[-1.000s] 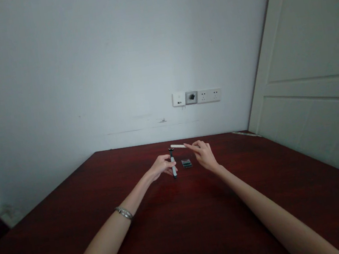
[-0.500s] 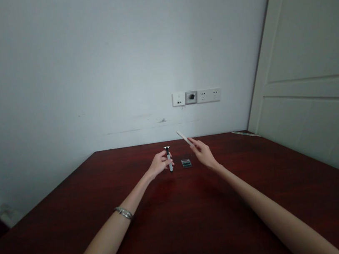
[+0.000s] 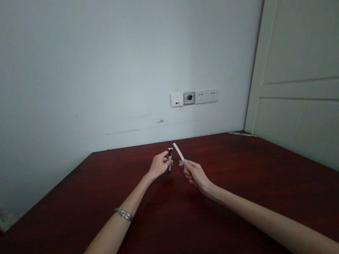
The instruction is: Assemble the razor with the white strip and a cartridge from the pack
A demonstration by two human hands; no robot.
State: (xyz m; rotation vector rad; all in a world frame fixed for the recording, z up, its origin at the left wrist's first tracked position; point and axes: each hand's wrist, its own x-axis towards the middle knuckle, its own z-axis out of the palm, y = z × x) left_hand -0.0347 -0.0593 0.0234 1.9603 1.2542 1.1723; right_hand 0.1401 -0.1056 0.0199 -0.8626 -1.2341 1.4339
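My left hand [image 3: 161, 164] is closed round the handle of a razor [image 3: 170, 160], held upright with its T-shaped head at the top. In my right hand [image 3: 196, 173] is a slim white stick-like thing [image 3: 178, 151], pinched at its lower end and tilted up to the left. Its upper tip is close to the razor's head, with a small gap showing between them. A small clear case [image 3: 181, 164] on the table is mostly covered by my right hand; only a bit of its left side shows.
Both forearms reach over a dark red wooden table [image 3: 172, 236]. Behind it rises a white wall with a row of sockets [image 3: 205, 96]. A pale panelled door [image 3: 317, 123] stands at the right. A thin flat strip [image 3: 241, 134] lies at the table's back right edge.
My right hand has moved left and down with the white stick, bringing its tip near the razor's head and covering most of the clear case. The razor has tilted slightly.
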